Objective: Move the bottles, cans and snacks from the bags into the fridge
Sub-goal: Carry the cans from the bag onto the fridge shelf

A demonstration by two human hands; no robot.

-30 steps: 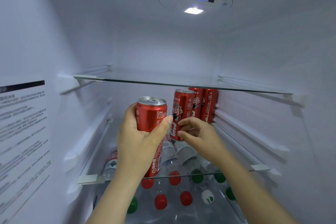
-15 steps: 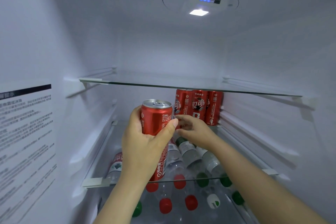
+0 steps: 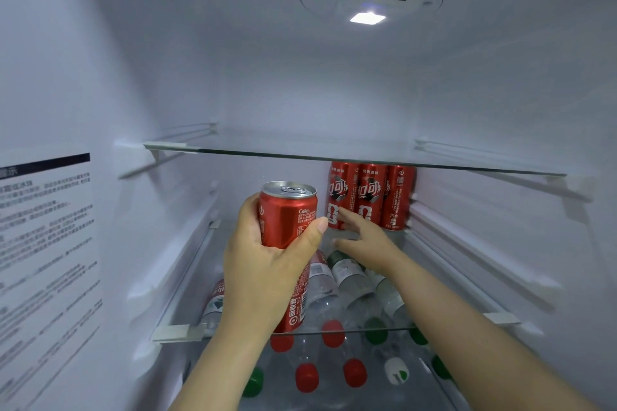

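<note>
The white inside of a fridge (image 3: pixel 500 93) fills the view, lit by a small light (image 3: pixel 367 17) in its ceiling. A lower glass shelf (image 3: pixel 177 332) runs across the middle, and everything else is placed from it. On the wall to the left of this shelf is a printed label (image 3: pixel 46 243) with lines of small text. Above the shelf's front edge, left of centre, the left hand (image 3: pixel 263 270) holds a red can (image 3: pixel 287 213) upright, its fingers (image 3: pixel 248 213) and thumb clamped round the can's body. Just right of it, over the shelf, the right hand (image 3: pixel 364 243) reaches toward the back with its fingers (image 3: pixel 347 215) apart and loosely straight, the tips at the foot of the nearest standing can. At the shelf's back right corner three cans (image 3: pixel 370 197) stand upright in a tight row, under an upper glass shelf (image 3: pixel 334 155). Below the lower shelf lie clear bottles (image 3: pixel 354 277) with red, green and white caps.
</note>
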